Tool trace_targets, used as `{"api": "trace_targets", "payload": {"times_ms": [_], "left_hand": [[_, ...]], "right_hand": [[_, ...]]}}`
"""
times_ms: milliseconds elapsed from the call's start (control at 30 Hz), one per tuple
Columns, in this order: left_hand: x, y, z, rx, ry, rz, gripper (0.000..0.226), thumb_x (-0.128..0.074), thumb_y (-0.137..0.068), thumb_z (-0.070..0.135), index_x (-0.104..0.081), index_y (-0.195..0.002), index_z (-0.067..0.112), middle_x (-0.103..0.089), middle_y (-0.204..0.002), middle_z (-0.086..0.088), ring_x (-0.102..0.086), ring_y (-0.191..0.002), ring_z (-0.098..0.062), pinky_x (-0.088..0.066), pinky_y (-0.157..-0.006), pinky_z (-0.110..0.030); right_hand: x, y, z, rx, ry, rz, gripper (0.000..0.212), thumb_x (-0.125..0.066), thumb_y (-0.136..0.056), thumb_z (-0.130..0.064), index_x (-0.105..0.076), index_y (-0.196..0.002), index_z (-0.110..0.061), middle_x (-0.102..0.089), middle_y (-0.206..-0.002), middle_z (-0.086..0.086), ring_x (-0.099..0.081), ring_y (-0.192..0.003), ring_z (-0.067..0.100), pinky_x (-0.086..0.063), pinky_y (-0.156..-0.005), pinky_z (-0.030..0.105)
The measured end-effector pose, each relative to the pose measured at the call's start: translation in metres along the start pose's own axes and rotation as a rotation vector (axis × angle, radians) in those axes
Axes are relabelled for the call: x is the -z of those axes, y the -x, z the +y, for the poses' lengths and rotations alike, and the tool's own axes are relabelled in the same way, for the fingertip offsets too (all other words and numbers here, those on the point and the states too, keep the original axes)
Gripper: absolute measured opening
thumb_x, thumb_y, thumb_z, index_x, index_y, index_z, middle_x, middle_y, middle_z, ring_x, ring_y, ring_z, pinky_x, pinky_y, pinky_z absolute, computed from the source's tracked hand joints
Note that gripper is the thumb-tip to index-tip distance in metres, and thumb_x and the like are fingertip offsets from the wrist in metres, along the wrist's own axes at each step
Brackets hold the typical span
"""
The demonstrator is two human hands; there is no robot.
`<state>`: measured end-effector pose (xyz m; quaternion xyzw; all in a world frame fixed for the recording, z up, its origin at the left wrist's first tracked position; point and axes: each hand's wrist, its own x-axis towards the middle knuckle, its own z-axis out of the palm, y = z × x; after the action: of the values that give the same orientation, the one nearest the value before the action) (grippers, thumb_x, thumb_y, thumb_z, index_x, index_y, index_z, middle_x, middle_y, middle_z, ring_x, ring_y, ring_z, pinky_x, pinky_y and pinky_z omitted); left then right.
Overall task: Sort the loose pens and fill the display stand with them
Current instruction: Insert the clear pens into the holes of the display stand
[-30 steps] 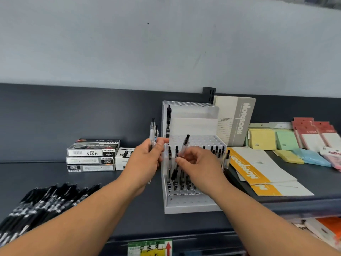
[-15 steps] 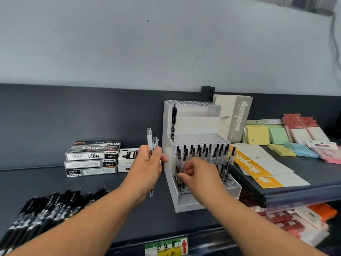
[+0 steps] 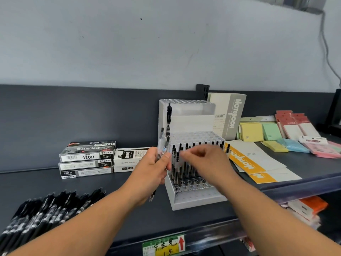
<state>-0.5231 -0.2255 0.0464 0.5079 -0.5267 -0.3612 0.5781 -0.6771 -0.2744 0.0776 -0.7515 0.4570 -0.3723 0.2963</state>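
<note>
From my remote seat, the biggest thing I see is the dark grey shelf [image 3: 55, 182]. On it, at centre, stands the white tiered display stand [image 3: 193, 202], its middle tier holding rows of upright pens [image 3: 184, 169]. At the shelf's near left lies a heap of loose black pens [image 3: 46, 209]. A stack of 3 pen boxes [image 3: 86, 159] sits behind that heap, and a notebook [image 3: 228, 115] leans just right of the stand. My left hand [image 3: 149, 174], just left of the stand, grips a small bunch of clear pens [image 3: 161, 146] held upright. My right hand [image 3: 206, 163] hovers over the filled rows, blurred; I cannot tell whether it pinches anything. 1 black pen [image 3: 169, 115] stands alone in the top tier.
</note>
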Motion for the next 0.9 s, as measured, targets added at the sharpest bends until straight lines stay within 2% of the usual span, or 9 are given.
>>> {"api": "trace_targets", "payload": {"times_ms": [100, 233, 300, 367, 433, 533, 667, 800, 900], "left_hand": [[-0.011, 0.001, 0.005, 0.008, 0.026, -0.092, 0.019, -0.044, -0.1, 0.024, -0.042, -0.086, 0.011, -0.049, -0.066, 0.0, -0.028, -0.046, -0.008, -0.027, -0.043, -0.019], [-0.022, 0.0, 0.008, 0.007, -0.004, -0.103, 0.026, -0.035, -0.099, 0.041, -0.045, -0.095, 0.017, -0.05, -0.07, 0.0, -0.031, -0.046, -0.007, -0.031, -0.043, -0.018], [-0.024, -0.002, 0.009, -0.011, -0.009, -0.05, 0.023, -0.033, -0.1, 0.039, -0.046, -0.099, 0.021, -0.053, -0.072, 0.0, -0.04, -0.05, -0.01, -0.04, -0.047, -0.023], [-0.026, -0.006, 0.01, -0.069, -0.057, 0.051, 0.02, -0.039, -0.1, 0.034, -0.051, -0.098, 0.018, -0.056, -0.074, 0.005, -0.053, -0.06, -0.007, -0.051, -0.06, -0.025], [-0.025, -0.009, 0.012, -0.138, -0.162, 0.149, 0.015, -0.05, -0.096, 0.033, -0.059, -0.092, 0.021, -0.055, -0.067, 0.015, -0.05, -0.057, 0.003, -0.044, -0.059, -0.011], [-0.023, -0.011, 0.018, -0.202, -0.233, 0.23, 0.006, -0.064, -0.088, 0.033, -0.065, -0.084, 0.029, -0.059, -0.079, 0.009, -0.049, -0.06, 0.003, -0.039, -0.057, -0.005], [-0.027, -0.016, 0.025, -0.275, -0.263, 0.212, 0.006, -0.07, -0.084, 0.027, -0.067, -0.079, 0.03, -0.063, -0.072, 0.007, -0.05, -0.061, 0.001, -0.042, -0.058, -0.009], [-0.026, -0.022, 0.024, -0.337, -0.549, 0.195, 0.02, -0.071, -0.082, 0.031, -0.057, -0.068, 0.028, -0.056, -0.061, 0.012, -0.047, -0.057, 0.0, -0.037, -0.054, -0.009], [-0.022, -0.024, 0.017, -0.31, -0.713, 0.143, 0.019, -0.07, -0.081, 0.04, -0.062, -0.073, 0.024, -0.054, -0.059, 0.005, -0.042, -0.053, -0.004, -0.035, -0.053, -0.017]], "right_hand": [[0.012, -0.011, -0.013, -0.088, -0.226, -0.095, 0.029, -0.067, -0.085, -0.047, -0.072, -0.102, -0.025, -0.065, -0.095, -0.017, -0.053, -0.084, -0.01, -0.039, -0.067, 0.015], [0.018, -0.02, -0.014, -0.1, -0.226, -0.167, 0.025, -0.071, -0.084, -0.04, -0.074, -0.101, -0.023, -0.069, -0.1, -0.013, -0.054, -0.086, -0.008, -0.041, -0.07, 0.018], [0.021, -0.021, -0.01, -0.109, -0.245, -0.149, 0.021, -0.071, -0.084, -0.038, -0.075, -0.097, -0.021, -0.07, -0.09, -0.011, -0.057, -0.076, -0.002, -0.041, -0.067, 0.021], [0.028, -0.021, -0.005, -0.11, -0.253, -0.124, 0.017, -0.069, -0.087, -0.034, -0.073, -0.092, -0.019, -0.069, -0.08, -0.01, -0.055, -0.063, 0.003, -0.043, -0.058, 0.021], [0.036, -0.021, -0.003, -0.099, -0.248, -0.098, 0.015, -0.065, -0.09, -0.03, -0.071, -0.09, -0.016, -0.069, -0.081, -0.004, -0.059, -0.061, 0.005, -0.048, -0.055, 0.022], [0.05, -0.021, 0.0, -0.048, -0.152, -0.045, 0.017, -0.061, -0.093, -0.028, -0.069, -0.09, -0.013, -0.071, -0.082, 0.003, -0.065, -0.062, 0.008, -0.056, -0.063, 0.028], [0.056, -0.025, 0.007, 0.047, -0.013, 0.062, 0.017, -0.062, -0.092, -0.032, -0.068, -0.084, -0.018, -0.073, -0.072, 0.001, -0.069, -0.066, 0.011, -0.058, -0.076, 0.043], [0.057, -0.027, 0.011, 0.117, 0.065, 0.117, 0.018, -0.06, -0.092, -0.035, -0.067, -0.083, -0.021, -0.071, -0.07, -0.004, -0.067, -0.07, 0.011, -0.056, -0.078, 0.04], [0.052, -0.029, 0.016, 0.158, 0.116, 0.123, 0.017, -0.06, -0.092, -0.036, -0.065, -0.081, -0.023, -0.07, -0.071, -0.006, -0.066, -0.073, 0.012, -0.055, -0.077, 0.037]]}}
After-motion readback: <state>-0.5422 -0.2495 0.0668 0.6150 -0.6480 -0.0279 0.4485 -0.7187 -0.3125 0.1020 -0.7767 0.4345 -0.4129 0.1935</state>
